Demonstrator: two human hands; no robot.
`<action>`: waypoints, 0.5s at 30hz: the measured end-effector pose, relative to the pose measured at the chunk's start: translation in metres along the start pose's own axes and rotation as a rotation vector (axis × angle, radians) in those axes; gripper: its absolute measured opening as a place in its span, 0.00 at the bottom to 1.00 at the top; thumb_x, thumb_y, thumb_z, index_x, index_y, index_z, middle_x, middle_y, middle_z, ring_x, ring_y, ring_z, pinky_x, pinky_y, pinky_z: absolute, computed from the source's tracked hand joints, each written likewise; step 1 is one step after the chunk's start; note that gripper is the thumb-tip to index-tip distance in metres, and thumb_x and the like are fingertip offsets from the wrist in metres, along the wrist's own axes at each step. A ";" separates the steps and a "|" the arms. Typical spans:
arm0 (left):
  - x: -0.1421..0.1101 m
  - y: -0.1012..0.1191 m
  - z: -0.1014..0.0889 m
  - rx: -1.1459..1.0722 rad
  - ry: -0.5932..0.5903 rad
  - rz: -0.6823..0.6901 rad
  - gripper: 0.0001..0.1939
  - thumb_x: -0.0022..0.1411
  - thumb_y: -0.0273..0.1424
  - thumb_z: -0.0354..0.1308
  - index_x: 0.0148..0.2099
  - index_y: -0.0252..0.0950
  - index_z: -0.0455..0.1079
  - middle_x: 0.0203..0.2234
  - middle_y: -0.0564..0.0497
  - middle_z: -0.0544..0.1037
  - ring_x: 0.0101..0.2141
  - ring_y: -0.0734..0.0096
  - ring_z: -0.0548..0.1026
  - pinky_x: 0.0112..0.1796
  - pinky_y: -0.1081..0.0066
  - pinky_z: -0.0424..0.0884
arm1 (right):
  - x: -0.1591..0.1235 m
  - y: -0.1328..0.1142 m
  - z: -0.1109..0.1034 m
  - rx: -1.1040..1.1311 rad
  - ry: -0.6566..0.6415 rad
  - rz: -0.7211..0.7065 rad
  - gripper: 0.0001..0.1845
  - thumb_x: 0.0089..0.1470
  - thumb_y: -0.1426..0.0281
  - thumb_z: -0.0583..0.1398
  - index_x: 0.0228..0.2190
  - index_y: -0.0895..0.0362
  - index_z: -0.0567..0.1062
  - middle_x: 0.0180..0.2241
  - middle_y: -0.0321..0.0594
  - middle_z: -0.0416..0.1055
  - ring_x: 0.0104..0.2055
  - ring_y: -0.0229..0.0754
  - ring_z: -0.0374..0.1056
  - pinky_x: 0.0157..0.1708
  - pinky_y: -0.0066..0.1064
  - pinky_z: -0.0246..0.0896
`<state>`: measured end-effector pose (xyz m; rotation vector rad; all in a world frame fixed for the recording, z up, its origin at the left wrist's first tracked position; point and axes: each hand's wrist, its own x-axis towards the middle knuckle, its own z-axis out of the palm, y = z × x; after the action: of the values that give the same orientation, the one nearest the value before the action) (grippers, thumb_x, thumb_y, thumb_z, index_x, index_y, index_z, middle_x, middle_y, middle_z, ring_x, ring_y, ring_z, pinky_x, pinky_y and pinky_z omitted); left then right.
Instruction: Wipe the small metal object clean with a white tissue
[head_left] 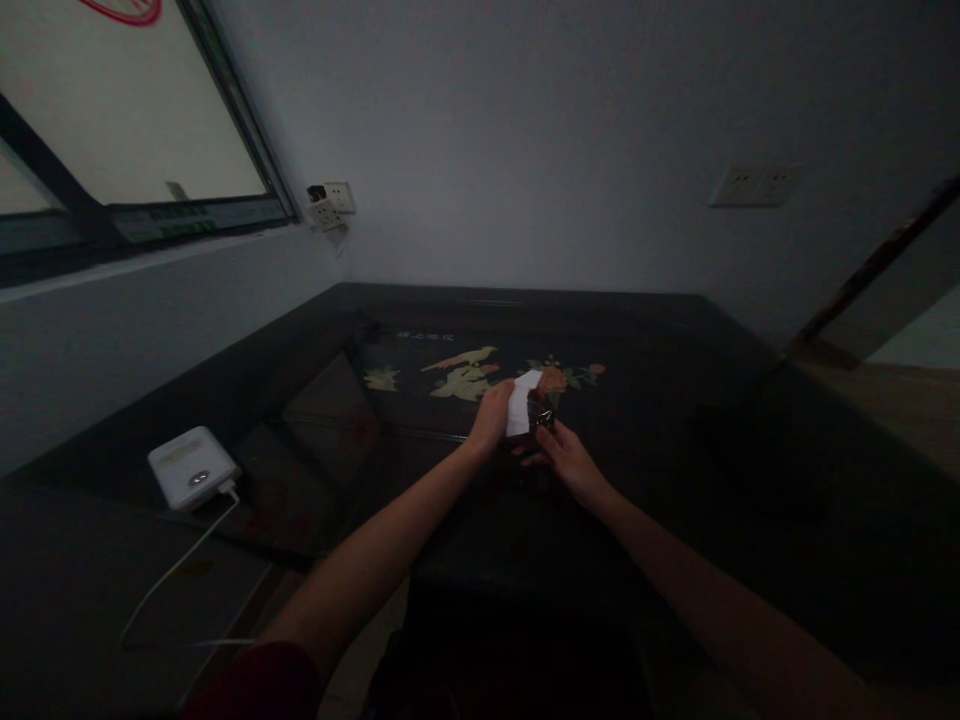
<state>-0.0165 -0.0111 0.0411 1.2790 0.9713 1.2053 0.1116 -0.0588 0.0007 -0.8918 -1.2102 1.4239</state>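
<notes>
My left hand (493, 418) is closed around the left side of a folded white sheet (523, 402) that looks like paper or tissue. Against the sheet's right side sits a dark glossy packet (540, 412) with bright glints on its crinkled surface. My right hand (564, 455) pinches the packet's lower right corner between thumb and fingers. Both hands are close together over the dark glossy table (450, 510). In the dim light I cannot tell whether sheet and packet are joined.
A white boxy device (193, 465) with a white cable (172, 570) lies at the left. The tabletop bears a printed bird (469, 358) and flower (553, 380). Wall sockets (757, 186) and a corner plug (324, 212) are behind. A window (135, 120) is on the left.
</notes>
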 end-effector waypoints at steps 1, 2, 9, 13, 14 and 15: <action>-0.001 0.000 0.000 0.069 0.025 0.054 0.18 0.61 0.38 0.45 0.32 0.31 0.71 0.23 0.49 0.74 0.24 0.72 0.69 0.27 0.73 0.63 | 0.000 0.000 0.000 -0.008 0.000 0.002 0.26 0.45 0.51 0.63 0.39 0.56 0.70 0.33 0.41 0.74 0.31 0.42 0.73 0.27 0.32 0.71; -0.003 0.000 -0.001 0.134 0.040 0.108 0.18 0.61 0.38 0.45 0.31 0.32 0.70 0.22 0.50 0.72 0.23 0.73 0.67 0.26 0.74 0.61 | 0.000 -0.001 0.000 -0.018 0.003 0.002 0.26 0.45 0.51 0.63 0.39 0.56 0.70 0.34 0.41 0.74 0.31 0.41 0.73 0.27 0.33 0.71; -0.013 0.011 -0.004 0.549 -0.058 0.472 0.15 0.62 0.33 0.44 0.37 0.34 0.71 0.32 0.48 0.75 0.34 0.68 0.70 0.36 0.71 0.63 | 0.001 -0.001 0.000 -0.069 0.001 -0.019 0.23 0.45 0.53 0.63 0.37 0.56 0.70 0.36 0.41 0.75 0.32 0.42 0.73 0.28 0.34 0.71; -0.010 0.013 -0.005 0.471 -0.072 0.392 0.15 0.61 0.33 0.46 0.36 0.33 0.72 0.29 0.49 0.75 0.31 0.70 0.70 0.33 0.72 0.63 | 0.001 0.001 0.000 -0.056 -0.006 -0.021 0.22 0.46 0.54 0.63 0.37 0.56 0.70 0.36 0.41 0.75 0.32 0.42 0.72 0.28 0.33 0.71; -0.008 0.012 -0.005 0.412 -0.067 0.338 0.15 0.60 0.34 0.46 0.35 0.32 0.72 0.27 0.50 0.74 0.29 0.71 0.69 0.31 0.73 0.63 | 0.000 0.001 0.000 -0.051 0.000 -0.020 0.22 0.46 0.54 0.63 0.37 0.56 0.70 0.36 0.41 0.75 0.32 0.42 0.72 0.28 0.33 0.71; -0.006 0.011 -0.004 0.342 -0.057 0.272 0.15 0.60 0.34 0.47 0.33 0.32 0.71 0.24 0.51 0.73 0.26 0.73 0.67 0.28 0.74 0.61 | 0.000 0.001 0.000 -0.046 0.004 -0.019 0.21 0.46 0.54 0.63 0.36 0.56 0.70 0.36 0.40 0.74 0.33 0.43 0.72 0.28 0.34 0.71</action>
<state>-0.0229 -0.0173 0.0512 1.7521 1.0146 1.2331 0.1110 -0.0585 -0.0004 -0.9119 -1.2502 1.3835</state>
